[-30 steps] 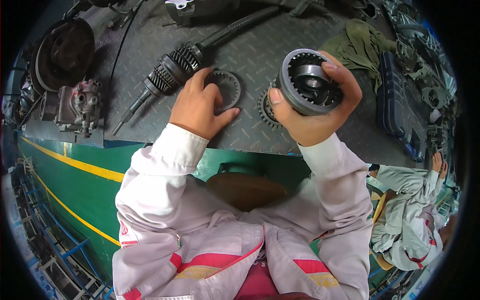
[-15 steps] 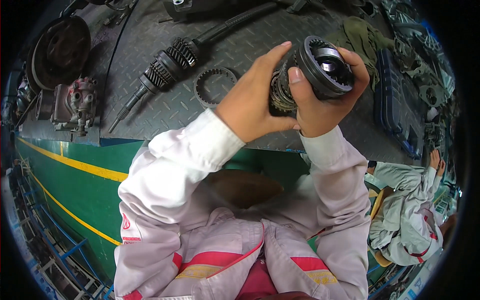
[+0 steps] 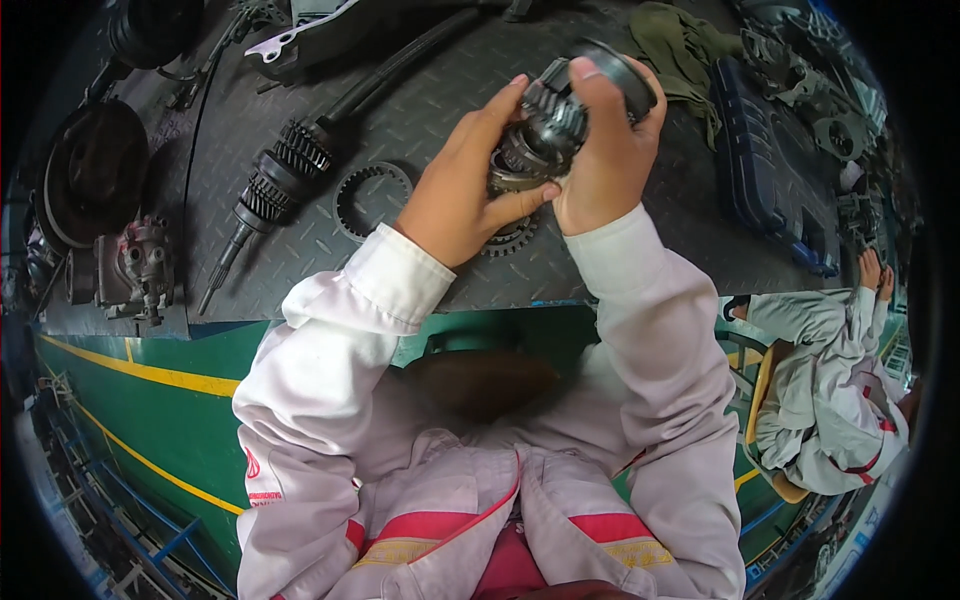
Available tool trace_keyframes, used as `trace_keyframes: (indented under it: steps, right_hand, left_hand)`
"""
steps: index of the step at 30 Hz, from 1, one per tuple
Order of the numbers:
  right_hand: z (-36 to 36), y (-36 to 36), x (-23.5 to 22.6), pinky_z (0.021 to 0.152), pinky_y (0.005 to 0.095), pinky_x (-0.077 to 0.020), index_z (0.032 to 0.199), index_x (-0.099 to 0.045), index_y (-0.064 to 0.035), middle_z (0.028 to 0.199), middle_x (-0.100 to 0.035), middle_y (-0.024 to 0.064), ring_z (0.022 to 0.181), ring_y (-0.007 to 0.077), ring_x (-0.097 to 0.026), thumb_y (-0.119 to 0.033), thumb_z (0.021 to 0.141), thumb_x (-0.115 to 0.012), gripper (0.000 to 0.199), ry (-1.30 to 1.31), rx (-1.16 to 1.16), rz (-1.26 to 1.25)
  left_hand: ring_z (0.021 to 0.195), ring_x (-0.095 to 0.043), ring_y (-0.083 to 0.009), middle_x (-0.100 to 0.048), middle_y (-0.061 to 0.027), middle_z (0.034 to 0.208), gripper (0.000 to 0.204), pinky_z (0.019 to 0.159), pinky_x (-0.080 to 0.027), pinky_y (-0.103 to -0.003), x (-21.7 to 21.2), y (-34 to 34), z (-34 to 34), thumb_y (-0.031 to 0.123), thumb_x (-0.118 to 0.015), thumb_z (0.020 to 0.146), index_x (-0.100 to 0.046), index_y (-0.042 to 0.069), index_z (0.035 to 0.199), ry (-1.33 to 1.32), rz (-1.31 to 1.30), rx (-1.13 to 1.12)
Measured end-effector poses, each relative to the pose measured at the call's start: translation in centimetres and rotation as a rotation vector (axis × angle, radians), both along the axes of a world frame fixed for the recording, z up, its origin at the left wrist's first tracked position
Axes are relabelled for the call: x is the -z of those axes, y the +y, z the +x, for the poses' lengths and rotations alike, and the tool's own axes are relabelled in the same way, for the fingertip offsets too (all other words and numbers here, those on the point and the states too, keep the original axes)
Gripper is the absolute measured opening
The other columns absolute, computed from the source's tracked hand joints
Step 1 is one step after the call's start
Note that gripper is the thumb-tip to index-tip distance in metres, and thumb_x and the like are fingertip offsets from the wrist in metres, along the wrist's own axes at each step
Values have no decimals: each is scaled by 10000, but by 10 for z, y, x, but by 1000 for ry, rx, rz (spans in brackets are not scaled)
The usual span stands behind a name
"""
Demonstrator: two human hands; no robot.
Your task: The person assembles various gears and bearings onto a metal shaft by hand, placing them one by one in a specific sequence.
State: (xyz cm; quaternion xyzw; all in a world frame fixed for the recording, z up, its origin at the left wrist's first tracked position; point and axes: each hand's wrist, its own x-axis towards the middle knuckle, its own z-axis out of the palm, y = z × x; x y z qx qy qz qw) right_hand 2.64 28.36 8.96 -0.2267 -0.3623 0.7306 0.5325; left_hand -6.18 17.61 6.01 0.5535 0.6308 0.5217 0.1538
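Observation:
Above the steel bench top I hold a gear assembly [image 3: 556, 115] in both hands, tilted up to the right. My left hand [image 3: 450, 190] closes round its lower end, thumb and fingers on the ringed part. My right hand [image 3: 608, 150] grips the upper end, its thumb and fingers on a dark ring-shaped collar [image 3: 632, 86]. That end is blurred by motion. Gear teeth show between the hands. A toothed ring [image 3: 344, 205] lies on the bench left of my left hand. Partly hidden under my hands is another toothed ring [image 3: 518, 243].
A long gear shaft [image 3: 290, 165] lies on the left. Beyond it are a round dark drum [image 3: 95, 175] and a metal valve-like unit [image 3: 138, 268]. To the right are a green cloth [image 3: 680, 50] and a blue-black case [image 3: 765, 165]. Another person [image 3: 825, 410] sits at far right.
The gear assembly has turned in my hands: the collar's open face has swung away and the gear teeth now show. The view has shifted, and the ring beneath my hands has come into sight.

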Motion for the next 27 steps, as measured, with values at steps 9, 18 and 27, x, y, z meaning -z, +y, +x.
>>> trace_keyframes:
  steps: [9, 18, 27]
  right_hand:
    - [0, 37, 15, 624, 423, -593, 1207, -431, -112, 1007, -603, 84, 823, 241, -660, -117, 821, -778, 518, 158, -43, -281]
    - [-17, 51, 19, 597, 394, -562, 1255, -457, -186, 1113, -584, 83, 869, 210, -617, -157, 756, -807, 610, -89, 44, -248]
    - [25, 58, 18, 588, 357, -548, 1269, -437, -140, 1087, -597, 105, 843, 186, -621, -169, 737, -830, 662, -257, -2, -175]
  left_hand:
    - [1172, -619, -353, -656, -178, 1216, 545, 995, -498, -400, -7, 21, -6, 183, -826, 821, -616, 69, 1311, -47, 21, -37]
    - [835, -559, -113, -637, -44, 978, 306, 767, -475, -261, 28, -2, -79, 239, -692, 1004, -590, 23, 1195, -86, -99, -322]
    - [811, -534, -159, -581, -70, 892, 328, 766, -469, -292, 39, 3, -79, 269, -716, 987, -542, -2, 1049, 265, -189, -340]
